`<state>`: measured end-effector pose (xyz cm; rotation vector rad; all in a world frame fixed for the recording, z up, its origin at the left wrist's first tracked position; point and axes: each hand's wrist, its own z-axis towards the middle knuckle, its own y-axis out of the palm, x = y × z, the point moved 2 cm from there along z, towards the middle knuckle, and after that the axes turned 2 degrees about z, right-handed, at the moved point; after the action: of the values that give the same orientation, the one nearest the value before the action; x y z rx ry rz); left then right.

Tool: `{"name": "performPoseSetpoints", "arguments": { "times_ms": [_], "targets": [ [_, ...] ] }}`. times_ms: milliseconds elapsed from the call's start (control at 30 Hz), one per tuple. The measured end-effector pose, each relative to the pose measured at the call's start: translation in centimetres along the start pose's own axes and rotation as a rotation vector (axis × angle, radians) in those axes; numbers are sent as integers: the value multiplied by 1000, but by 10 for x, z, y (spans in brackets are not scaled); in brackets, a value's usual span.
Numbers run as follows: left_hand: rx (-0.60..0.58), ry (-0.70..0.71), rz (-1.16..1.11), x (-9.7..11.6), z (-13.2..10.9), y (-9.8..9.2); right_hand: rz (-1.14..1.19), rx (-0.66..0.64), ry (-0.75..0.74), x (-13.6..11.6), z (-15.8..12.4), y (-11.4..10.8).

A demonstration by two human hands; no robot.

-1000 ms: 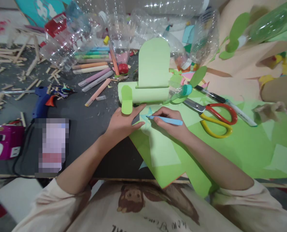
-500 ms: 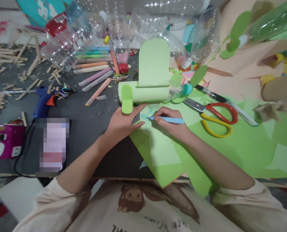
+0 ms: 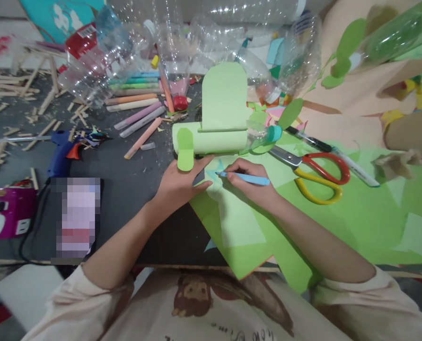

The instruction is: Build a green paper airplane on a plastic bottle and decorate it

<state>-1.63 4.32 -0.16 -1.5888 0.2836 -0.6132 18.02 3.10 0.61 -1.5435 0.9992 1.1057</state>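
My right hand [image 3: 250, 182] pinches a light blue pen [image 3: 245, 178], its tip resting on a pale green paper piece [image 3: 237, 215] that lies on a bigger green sheet [image 3: 353, 213]. My left hand [image 3: 180, 182] lies flat with fingers stretched out, pressing the paper's left edge down beside the pen tip. Just beyond both hands stands a light green paper-covered model [image 3: 218, 121] with a rolled body, an upright rounded panel and a small rounded tab at its left end.
Red and yellow scissors [image 3: 313, 173] lie right of my hands. Coloured markers [image 3: 140, 111] and clear plastic bottles [image 3: 101, 61] crowd the far side. A blue glue gun [image 3: 62, 151], a magenta box [image 3: 7, 210] and wooden sticks [image 3: 5, 90] sit on the left.
The pen tip has crept slightly along the paper; both hands stay in nearly the same place. The view shifted down a little.
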Motion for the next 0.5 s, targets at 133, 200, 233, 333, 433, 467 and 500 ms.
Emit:
{"name": "performPoseSetpoints", "arguments": {
  "times_ms": [133, 200, 233, 333, 433, 467, 500],
  "targets": [
    [56, 37, 17, -1, -2, 3, 1, -28, 24, 1, 0, 2],
    [74, 48, 36, -2, -3, 5, 17, 9, 12, 1, 0, 2],
    [82, 52, 45, -2, -3, 5, 21, 30, 3, 0, 0, 1],
    [101, 58, 51, -3, -4, 7, 18, 37, -11, 0, 0, 1],
    [120, 67, 48, -4, -4, 8, 4, 20, -9, 0, 0, 1],
    [124, 70, 51, -4, -4, 8, 4, 24, -9, 0, -1, 1],
    [125, 72, 58, -4, -4, 8, 5, 35, -10, 1, -1, 1]
  ]
}}
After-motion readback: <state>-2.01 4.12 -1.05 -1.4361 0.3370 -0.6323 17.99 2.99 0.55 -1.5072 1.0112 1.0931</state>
